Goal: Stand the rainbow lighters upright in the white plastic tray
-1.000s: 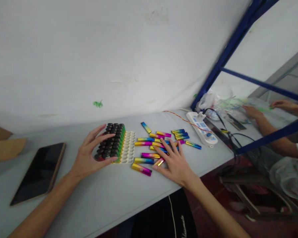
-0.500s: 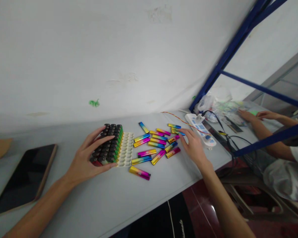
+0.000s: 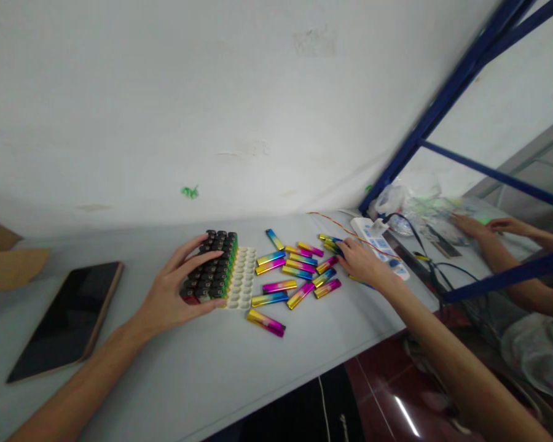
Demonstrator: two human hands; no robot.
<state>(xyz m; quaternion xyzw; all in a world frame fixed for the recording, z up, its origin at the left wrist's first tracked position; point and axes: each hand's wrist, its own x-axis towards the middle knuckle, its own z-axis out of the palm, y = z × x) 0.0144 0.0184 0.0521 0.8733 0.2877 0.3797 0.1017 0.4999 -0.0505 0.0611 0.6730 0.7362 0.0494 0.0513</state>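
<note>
Logging my right hand (image 3: 360, 261) now off the middle sticks (image 3: 299, 266), leaving them uncovered, its grip at the far cluster (image 3: 330, 238) unclear; my left hand (image 3: 168, 296) clasps the black-topped block (image 3: 216, 274).

Loose pieces (image 3: 279, 286) glossy, metallic-looking; white tray (image 3: 244, 277) matt plastic; desk (image 3: 203, 374) smooth, matt; left tablet (image 3: 67, 319) glossy-screened; cardboard (image 3: 11, 270) matt.

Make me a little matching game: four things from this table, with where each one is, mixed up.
Things:
1. Left hand
2. Right hand
3. Dark-screened device
4. White power strip

Places:
A. Lying flat at the picture's left, on the grey table
B. Near the foot of the blue frame
C. Around the black-topped pieces
D. With fingertips at the loose yellow-and-blue pieces

Pairs: 1-C, 2-D, 3-A, 4-B
</note>
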